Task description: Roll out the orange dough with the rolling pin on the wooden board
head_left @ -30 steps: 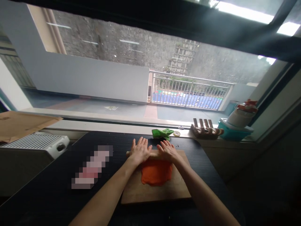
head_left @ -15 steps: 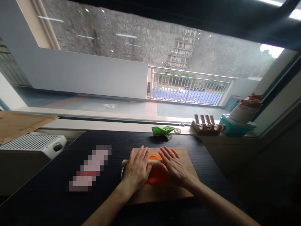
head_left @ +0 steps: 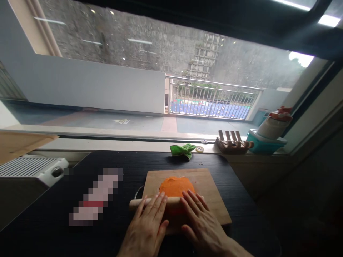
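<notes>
A wooden rolling pin [head_left: 174,202] lies crosswise over a flattened, bright orange, dough-like sheet [head_left: 177,186]. Beneath the sheet is a wooden board [head_left: 213,203], set on a dark table. My left hand [head_left: 148,223] rests its outstretched fingers on the left part of the pin, palm down. On the pin's right part lie the fingers of my right hand [head_left: 202,219], also flat and extended. Neither hand wraps around the pin. The pin's left end sticks out past my left hand; its right end is hidden under my right hand.
A green cloth [head_left: 183,150] and a tape roll [head_left: 199,149] are near the table's far edge. Along the sill stand a brown rack [head_left: 233,144] and a teal box [head_left: 265,144] with a bottle on top. A pixelated item [head_left: 96,198] lies left; a white slatted appliance [head_left: 34,171] is beyond.
Both hands and the rolling pin have moved toward me, from the middle of the orange sheet to its near part. More of the sheet's far side now shows. The view has shifted slightly.
</notes>
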### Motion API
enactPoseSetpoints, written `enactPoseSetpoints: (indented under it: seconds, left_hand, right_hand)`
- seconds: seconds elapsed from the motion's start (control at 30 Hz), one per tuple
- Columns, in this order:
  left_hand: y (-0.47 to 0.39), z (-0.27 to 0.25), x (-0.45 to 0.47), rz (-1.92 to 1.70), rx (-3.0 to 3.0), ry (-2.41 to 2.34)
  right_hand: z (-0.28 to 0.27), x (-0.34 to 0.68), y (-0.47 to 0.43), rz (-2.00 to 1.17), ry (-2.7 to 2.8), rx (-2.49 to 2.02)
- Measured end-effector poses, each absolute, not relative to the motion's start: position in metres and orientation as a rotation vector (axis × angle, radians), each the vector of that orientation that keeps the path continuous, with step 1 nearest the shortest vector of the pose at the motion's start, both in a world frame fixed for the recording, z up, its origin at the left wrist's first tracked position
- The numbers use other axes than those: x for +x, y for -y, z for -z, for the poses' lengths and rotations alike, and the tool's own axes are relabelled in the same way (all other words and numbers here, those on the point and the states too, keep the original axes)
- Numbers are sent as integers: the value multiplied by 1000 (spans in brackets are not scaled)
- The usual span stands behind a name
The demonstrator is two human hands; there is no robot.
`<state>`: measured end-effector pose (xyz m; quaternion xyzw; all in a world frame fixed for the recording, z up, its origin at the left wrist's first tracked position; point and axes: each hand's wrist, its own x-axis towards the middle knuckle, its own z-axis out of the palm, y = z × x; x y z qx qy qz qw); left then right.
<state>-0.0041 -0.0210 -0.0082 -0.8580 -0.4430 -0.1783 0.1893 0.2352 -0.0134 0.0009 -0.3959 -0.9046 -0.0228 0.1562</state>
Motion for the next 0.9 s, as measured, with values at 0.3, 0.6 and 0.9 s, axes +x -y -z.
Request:
enactPoseSetpoints:
  seconds: [0.3, 0.6, 0.9]
  left_hand:
    - [-97, -20, 25, 394, -2371, 1832]
    - [-6, 1, -16, 496, -2500, 1458]
    - [-84, -10, -6, 395, -2380, 1849]
  right_hand:
    - [-28, 195, -108, -82, 2436, -1629]
    - [-3, 230, -22, 43, 2612, -1148]
    - [-26, 189, -111, -64, 2529, -1590]
